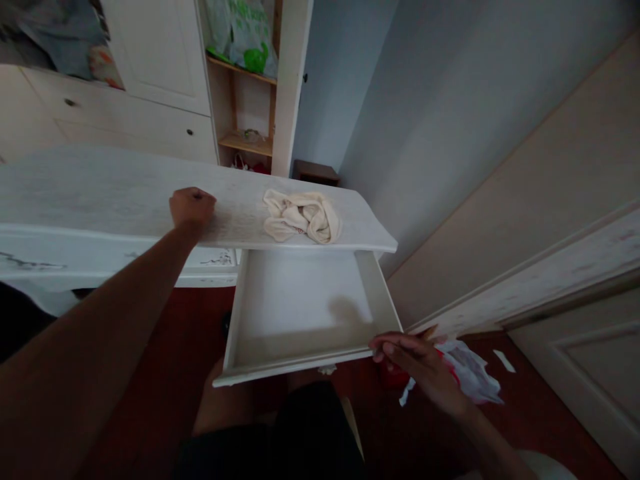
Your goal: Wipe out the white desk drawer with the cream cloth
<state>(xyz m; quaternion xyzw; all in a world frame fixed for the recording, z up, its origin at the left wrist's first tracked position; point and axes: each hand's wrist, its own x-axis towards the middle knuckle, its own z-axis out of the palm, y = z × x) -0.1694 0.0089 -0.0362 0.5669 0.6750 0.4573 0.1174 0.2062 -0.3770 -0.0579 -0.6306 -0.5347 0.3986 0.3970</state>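
A white drawer is pulled out from under the white tabletop, with nothing lying in it. My right hand is at the drawer's front right corner, its fingers over the front edge. On the tabletop rests my left hand, closed in a fist with nothing visible in it. A crumpled cream cloth lies on the tabletop to the right of that fist, behind the drawer opening.
Behind the table stand white cabinets and an open shelf with plastic bags. A wall is on the right. A plastic bag lies on the red floor at the lower right. My legs are under the drawer.
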